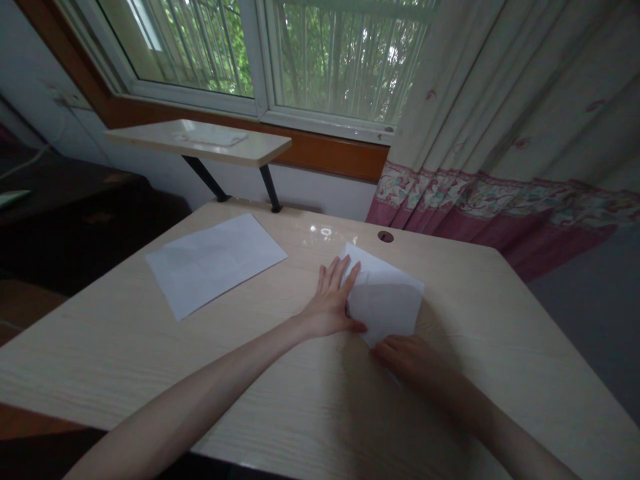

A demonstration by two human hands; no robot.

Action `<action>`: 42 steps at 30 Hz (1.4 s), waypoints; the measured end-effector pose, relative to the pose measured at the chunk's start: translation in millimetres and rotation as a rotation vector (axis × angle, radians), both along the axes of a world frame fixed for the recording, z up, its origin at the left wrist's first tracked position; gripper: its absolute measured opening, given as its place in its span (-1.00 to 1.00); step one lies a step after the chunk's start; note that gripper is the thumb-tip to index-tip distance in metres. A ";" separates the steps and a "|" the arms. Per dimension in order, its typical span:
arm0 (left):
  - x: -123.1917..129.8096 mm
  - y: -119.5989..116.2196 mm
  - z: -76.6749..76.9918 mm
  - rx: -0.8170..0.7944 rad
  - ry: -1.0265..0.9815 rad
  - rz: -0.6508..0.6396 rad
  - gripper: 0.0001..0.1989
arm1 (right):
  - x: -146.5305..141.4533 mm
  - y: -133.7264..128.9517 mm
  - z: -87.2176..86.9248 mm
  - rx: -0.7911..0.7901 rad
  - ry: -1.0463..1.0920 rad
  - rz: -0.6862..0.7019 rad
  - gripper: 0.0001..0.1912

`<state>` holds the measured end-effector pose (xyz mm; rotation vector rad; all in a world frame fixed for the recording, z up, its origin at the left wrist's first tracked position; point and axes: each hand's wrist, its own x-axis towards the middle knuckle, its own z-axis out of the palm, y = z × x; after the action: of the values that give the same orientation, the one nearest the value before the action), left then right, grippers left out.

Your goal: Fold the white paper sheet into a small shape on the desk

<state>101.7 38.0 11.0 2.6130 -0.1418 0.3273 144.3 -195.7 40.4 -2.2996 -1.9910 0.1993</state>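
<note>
A folded white paper [385, 293] lies on the wooden desk [280, 373], right of the middle. My left hand [333, 300] rests on its left edge with the fingers spread. At the paper's lower corner is my right hand [400, 353], its fingers curled together on the edge; whether they pinch the paper is hidden under the hand. A larger white sheet [217, 263] lies flat on the left part of the desk, touched by neither hand.
A small raised shelf [200, 141] on black legs stands at the desk's back left. Behind the desk are a window and a patterned curtain [475, 180]. A round cable hole [385, 237] is near the back edge. Dark furniture [75, 220] stands at the left.
</note>
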 end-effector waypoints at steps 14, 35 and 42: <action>0.6 0.3 0.6 0.028 0.010 0.012 0.34 | -9.7 -28.7 -2.3 -0.046 -0.018 0.044 -0.88; -1.6 0.1 3.7 0.024 -0.021 0.005 0.34 | -10.8 -42.6 2.2 0.127 0.000 0.040 -0.72; -5.0 -3.0 6.2 0.079 -0.124 0.026 0.45 | 45.7 -3.0 -15.5 0.515 -0.065 -0.222 -0.63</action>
<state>96.6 35.0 17.2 2.6743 -0.1663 0.5024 190.0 -198.7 25.0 -2.1698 -1.5524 -0.3647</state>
